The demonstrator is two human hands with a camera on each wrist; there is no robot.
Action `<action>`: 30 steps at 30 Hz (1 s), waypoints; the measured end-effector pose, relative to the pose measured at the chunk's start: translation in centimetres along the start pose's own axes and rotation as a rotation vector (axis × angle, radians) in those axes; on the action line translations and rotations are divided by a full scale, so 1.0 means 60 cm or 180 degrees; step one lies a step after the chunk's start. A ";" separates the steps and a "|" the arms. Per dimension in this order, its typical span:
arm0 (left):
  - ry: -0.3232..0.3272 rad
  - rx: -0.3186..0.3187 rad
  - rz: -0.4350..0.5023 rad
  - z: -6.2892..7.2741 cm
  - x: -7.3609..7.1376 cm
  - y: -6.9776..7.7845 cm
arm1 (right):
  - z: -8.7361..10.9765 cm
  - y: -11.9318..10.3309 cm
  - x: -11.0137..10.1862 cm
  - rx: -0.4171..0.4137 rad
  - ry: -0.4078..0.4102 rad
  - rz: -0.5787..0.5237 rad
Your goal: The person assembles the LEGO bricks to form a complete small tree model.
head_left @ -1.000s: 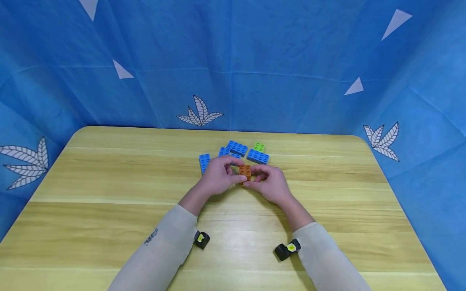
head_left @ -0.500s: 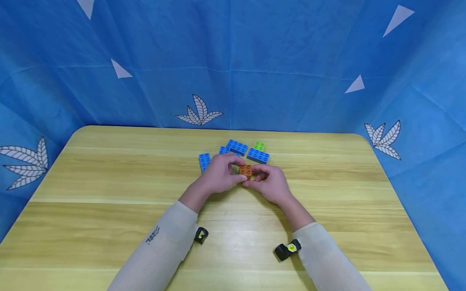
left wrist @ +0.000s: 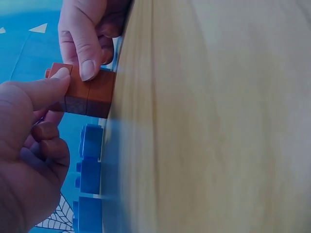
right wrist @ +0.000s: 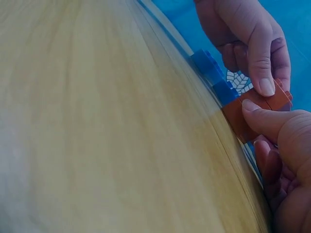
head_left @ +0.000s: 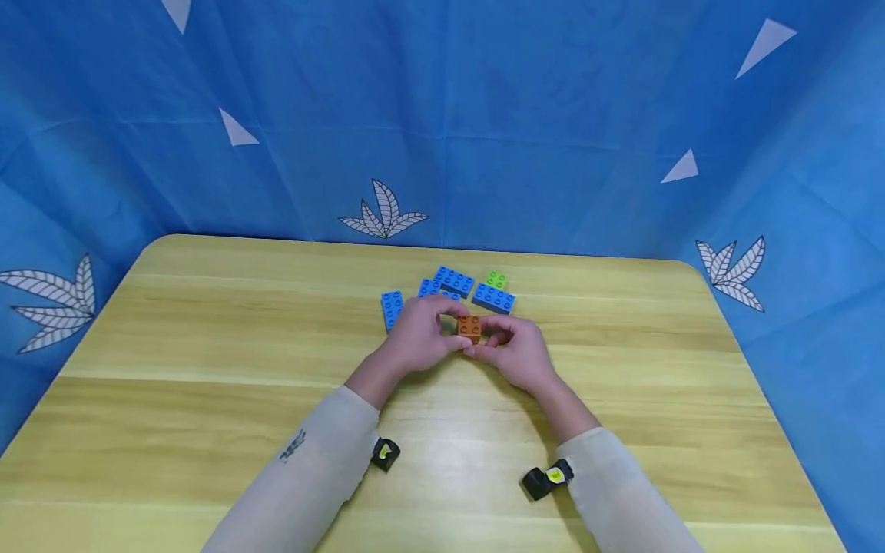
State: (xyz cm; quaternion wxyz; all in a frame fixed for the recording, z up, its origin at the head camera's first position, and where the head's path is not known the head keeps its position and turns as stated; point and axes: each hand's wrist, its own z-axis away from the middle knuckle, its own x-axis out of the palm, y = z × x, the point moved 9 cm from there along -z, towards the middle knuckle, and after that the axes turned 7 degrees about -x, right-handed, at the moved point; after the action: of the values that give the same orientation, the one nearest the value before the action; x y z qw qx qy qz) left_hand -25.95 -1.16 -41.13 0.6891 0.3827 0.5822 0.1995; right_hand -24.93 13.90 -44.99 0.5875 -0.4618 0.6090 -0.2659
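Note:
A small stack of orange-brown toy building bricks stands at the middle of the table, studs upward. From its left, my left hand pinches the upper part between thumb and fingers. My right hand grips the lower part from the other side. Seams between the stacked bricks show in the left wrist view, with both thumbs on the near face. The right wrist view has the stack's lower end right at the tabletop. My fingers hide its far side.
Just behind the hands lie several blue bricks, one blue brick at the left and another blue brick at the right. A green brick is behind the latter. A blue curtain hangs past the wooden table's far edge.
Both hands keep their hold on the orange-brown stack with hardly any movement. The whole head view has shifted slightly.

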 end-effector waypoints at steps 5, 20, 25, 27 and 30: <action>0.0022 -0.0062 0.0267 0.003 -0.002 -0.009 | 0.003 -0.002 0.000 -0.0079 0.0043 -0.0086; 0.0792 -0.0478 0.0392 0.014 -0.111 -0.084 | 0.010 -0.007 -0.004 -0.0228 0.0235 -0.0509; 0.0863 -0.0745 0.0040 0.013 -0.117 -0.115 | 0.008 -0.010 -0.003 -0.0243 0.0266 -0.0443; 0.0843 -0.0821 -0.0089 0.012 -0.115 -0.122 | 0.008 -0.010 -0.004 -0.0218 0.0270 -0.0428; 0.0821 -0.0923 -0.0217 0.011 -0.112 -0.130 | 0.007 -0.010 -0.003 -0.0195 0.0266 -0.0419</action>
State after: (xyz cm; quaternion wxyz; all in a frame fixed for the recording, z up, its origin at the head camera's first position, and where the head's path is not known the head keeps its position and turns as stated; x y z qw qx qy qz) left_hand -28.26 -11.11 -42.71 0.6631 0.2307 0.6433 0.3053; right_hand -24.38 13.90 -44.48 0.5284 -0.5071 0.6092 -0.3043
